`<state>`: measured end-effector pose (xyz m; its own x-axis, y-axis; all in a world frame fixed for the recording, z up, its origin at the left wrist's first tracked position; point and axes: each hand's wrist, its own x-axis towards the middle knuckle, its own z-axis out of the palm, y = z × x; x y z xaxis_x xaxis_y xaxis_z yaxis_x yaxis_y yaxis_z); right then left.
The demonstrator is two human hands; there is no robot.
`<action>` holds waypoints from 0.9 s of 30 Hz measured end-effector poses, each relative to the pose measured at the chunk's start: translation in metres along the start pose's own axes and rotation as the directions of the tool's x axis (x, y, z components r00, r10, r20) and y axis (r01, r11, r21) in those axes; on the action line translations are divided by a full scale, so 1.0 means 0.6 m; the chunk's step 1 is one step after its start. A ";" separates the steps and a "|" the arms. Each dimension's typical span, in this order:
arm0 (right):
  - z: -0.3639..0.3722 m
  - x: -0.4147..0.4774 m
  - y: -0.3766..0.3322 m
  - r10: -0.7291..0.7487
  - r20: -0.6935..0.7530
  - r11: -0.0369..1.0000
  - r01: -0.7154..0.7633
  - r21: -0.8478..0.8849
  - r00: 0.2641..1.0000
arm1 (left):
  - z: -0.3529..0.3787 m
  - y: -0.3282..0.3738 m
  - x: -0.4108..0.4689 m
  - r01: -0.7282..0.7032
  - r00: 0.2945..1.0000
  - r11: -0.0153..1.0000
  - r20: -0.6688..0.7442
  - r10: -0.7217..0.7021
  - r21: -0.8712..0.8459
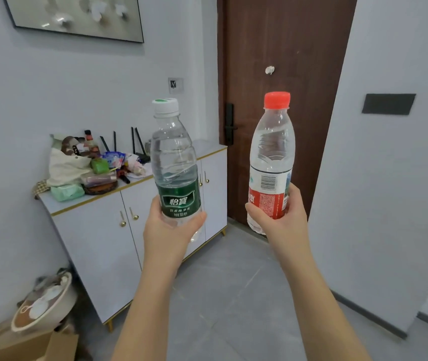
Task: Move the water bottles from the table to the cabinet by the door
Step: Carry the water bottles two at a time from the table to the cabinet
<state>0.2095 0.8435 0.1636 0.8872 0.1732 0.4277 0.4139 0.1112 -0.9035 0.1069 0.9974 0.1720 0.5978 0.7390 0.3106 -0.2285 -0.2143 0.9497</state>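
1. In front of us, lifted in the air, are the two water bottles: the green-label bottle in our left hand and the red-cap bottle in our right hand. Both are upright, capped and apart from each other.
2. Each hand has its fingers and thumb wrapped round the lower part of its bottle, in a firm grasp.
3. We judge this to be the carrying leg: no table shows, and neither bottle touches the cabinet yet, so nothing is delivered.
4. The next move calls for lowering the bottles onto the bare strip of the cabinet top at the door end. The other end is crowded with clutter of bags, packets and small items that a careless base could knock. Setting the bottles down flat should keep them standing.
5. Around us, the pale cabinet with gold knobs stands against a light wall, the brown door just beside it. A framed picture hangs above, and on the grey floor near the cabinet's far end sit a cardboard box and a round basket.
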 end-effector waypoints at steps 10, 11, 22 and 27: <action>0.055 0.167 0.105 0.002 -0.002 1.000 -0.002 -0.017 1.000 | 0.072 -0.077 0.181 0.017 1.000 1.000 -0.024 -0.018 -0.024; 0.058 0.191 0.117 0.002 0.006 1.000 -0.001 -0.020 1.000 | 0.085 -0.086 0.200 0.016 0.999 0.999 -0.033 -0.017 -0.031; 0.081 0.512 0.225 -0.063 0.125 0.997 0.068 -0.030 0.990 | 0.277 -0.147 0.442 -0.019 0.992 0.999 -0.128 0.013 -0.043; 0.086 0.620 0.280 -0.060 0.164 0.998 0.065 -0.023 0.985 | 0.350 -0.185 0.531 -0.018 0.986 0.999 -0.164 0.012 -0.031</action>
<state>0.5984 0.9769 0.1724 0.8152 0.3240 0.4800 0.4751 0.0997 -0.8743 0.4842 1.1226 0.1741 0.4611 0.8309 0.3114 -0.2626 -0.2075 0.9423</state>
